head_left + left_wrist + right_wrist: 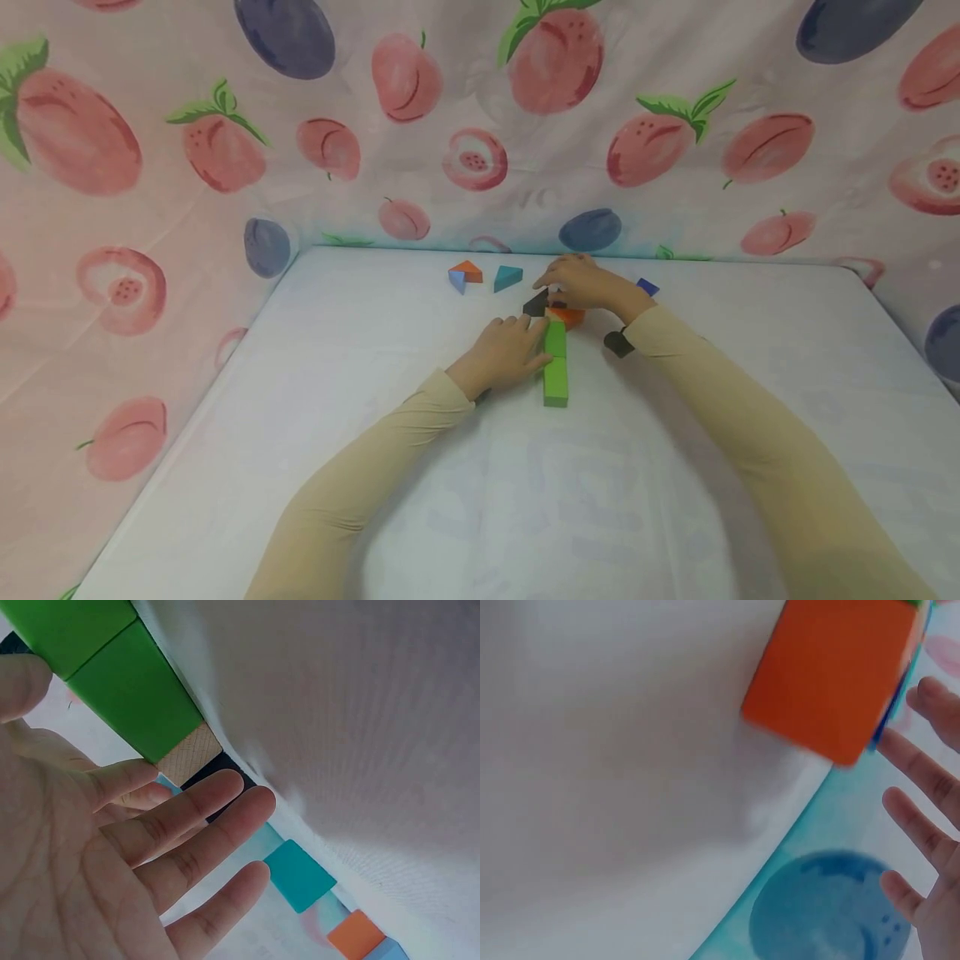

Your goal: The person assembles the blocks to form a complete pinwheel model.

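Two green blocks [555, 379] lie end to end on the white table. My left hand [504, 354] is at their left side, thumb and fingertips against them, its fingers extended in the left wrist view. Past the green blocks sits an orange block [829, 675], with a bare wood face [191, 754] at the joint. A black slanted block [536, 303] stands to its left. My right hand [581, 282] reaches over from the right. In the right wrist view its fingers are spread, one fingertip right at the edge of a dark blue piece [885, 720] behind the orange block.
Toward the back left lie a teal block [508, 277], an orange triangular block [469, 271] and a light blue one [457, 282]. A blue block [647, 287] and a dark block [618, 343] lie around my right wrist. A fruit-print cloth [405, 167] hangs behind the table.
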Demonstrator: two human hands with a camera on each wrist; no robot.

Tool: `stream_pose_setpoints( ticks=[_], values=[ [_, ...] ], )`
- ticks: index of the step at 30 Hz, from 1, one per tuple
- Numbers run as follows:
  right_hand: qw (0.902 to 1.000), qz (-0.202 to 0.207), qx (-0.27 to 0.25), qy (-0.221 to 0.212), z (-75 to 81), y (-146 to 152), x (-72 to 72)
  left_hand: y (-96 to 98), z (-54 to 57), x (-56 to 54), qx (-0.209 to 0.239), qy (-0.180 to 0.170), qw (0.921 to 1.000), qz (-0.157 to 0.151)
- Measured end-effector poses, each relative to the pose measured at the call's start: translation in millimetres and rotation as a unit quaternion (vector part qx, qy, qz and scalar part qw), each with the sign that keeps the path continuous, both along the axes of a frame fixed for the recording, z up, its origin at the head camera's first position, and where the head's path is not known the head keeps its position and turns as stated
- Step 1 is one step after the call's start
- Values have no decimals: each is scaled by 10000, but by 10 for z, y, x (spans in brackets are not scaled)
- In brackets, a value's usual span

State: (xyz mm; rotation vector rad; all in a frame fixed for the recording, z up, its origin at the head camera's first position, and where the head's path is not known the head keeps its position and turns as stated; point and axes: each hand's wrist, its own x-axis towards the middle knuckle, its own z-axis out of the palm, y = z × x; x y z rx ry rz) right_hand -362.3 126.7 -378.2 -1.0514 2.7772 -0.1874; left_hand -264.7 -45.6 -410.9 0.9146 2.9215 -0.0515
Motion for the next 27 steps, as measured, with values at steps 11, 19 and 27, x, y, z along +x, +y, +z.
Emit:
stream_pose_setpoints(
  ticks=[11, 19, 27],
  values=[
    [9995, -254, -161, -97, -28, 174, -54, -9, 42, 17, 76, -210, 9997, 71],
    [9985, -317, -331, -305, -69, 144, -43, -8, 18, 3, 109, -175, 9998, 32],
    [9989, -220, -208, -370, -61, 99, -32, -3, 6, -4, 100, -151, 9998, 19]
  ],
)
